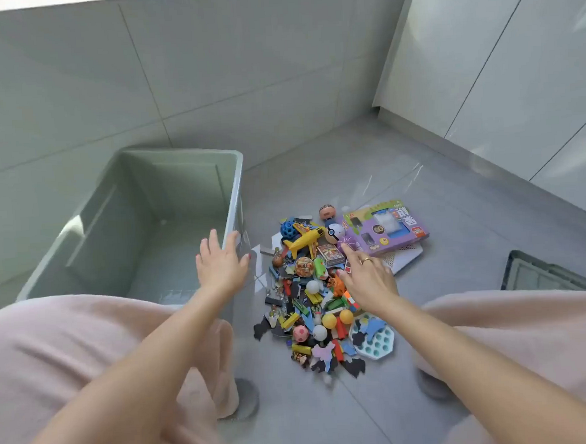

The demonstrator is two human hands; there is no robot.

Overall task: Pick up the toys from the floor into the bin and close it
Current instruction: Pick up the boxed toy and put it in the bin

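- A pale green bin [237,177] stands open in the left-centre of the frame on grey floor tiles, its inside bare apart from reflections
- The left hand [220,265] reaches to the bin's near right corner, fingers straight and spread, fingertips at or just over the rim; whether they touch it I cannot tell; it holds nothing
- The right hand [367,279] hovers over the upper part of the toy pile [318,289], fingers relaxed and apart with the forefinger stretched forward toward a purple toy box [388,228]; a ring shows on one finger, and nothing is gripped
- The toy pile lies on the floor just right of the bin, in the centre of the frame between the person's knees
- Near the top of the pile a yellow toy plane [303,241] lies tilted beside a blue holed ball [288,229], with a red-and-white ball [335,233] to its right
- The purple toy box lies flat at the pile's upper right, resting on a white perforated panel [405,259]
- Lower in the pile lie two orange balls [329,320], a white ball [320,332], a pink ball [301,333] and a pale octagonal tray [378,345]
- A dark grey lid [541,273] lies at the right edge, well apart from the bin
- Pink trouser legs [69,338] fill the lower corners
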